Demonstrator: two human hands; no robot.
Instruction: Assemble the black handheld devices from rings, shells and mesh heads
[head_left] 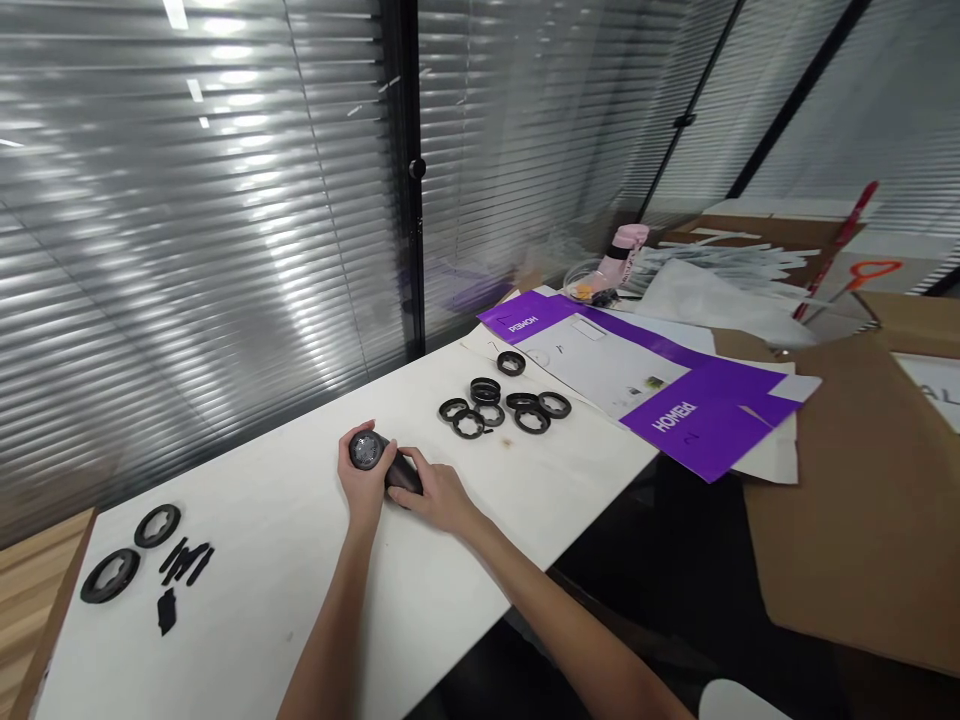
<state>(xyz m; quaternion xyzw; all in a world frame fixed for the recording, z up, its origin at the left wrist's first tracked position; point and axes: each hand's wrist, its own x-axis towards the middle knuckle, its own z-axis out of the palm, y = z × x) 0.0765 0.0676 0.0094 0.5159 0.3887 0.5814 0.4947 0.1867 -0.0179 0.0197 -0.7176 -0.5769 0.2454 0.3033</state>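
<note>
Both hands grip a black handheld device with a round, patterned head [403, 472] over the white table; its exact kind is unclear. My left hand [363, 487] wraps around the round head, which faces up. My right hand [441, 492] is closed around the thicker handle end, partly hiding it. Beyond the hands lie several black rings with notched inner openings [532, 420], some overlapping or stacked. One more black ring [511, 363] sits apart behind them. To the far left are two black rings [157, 525], with several thin black strips [186, 562] and a wider black piece [166, 611] beside them.
A purple and white printed cardboard sheet [667, 405] covers the table's right end and overhangs it. Past it are a pink item [627, 250], plastic wrapping [697, 300] and open cardboard boxes [847, 500]. A glass wall with blinds [225, 250] runs along the back edge.
</note>
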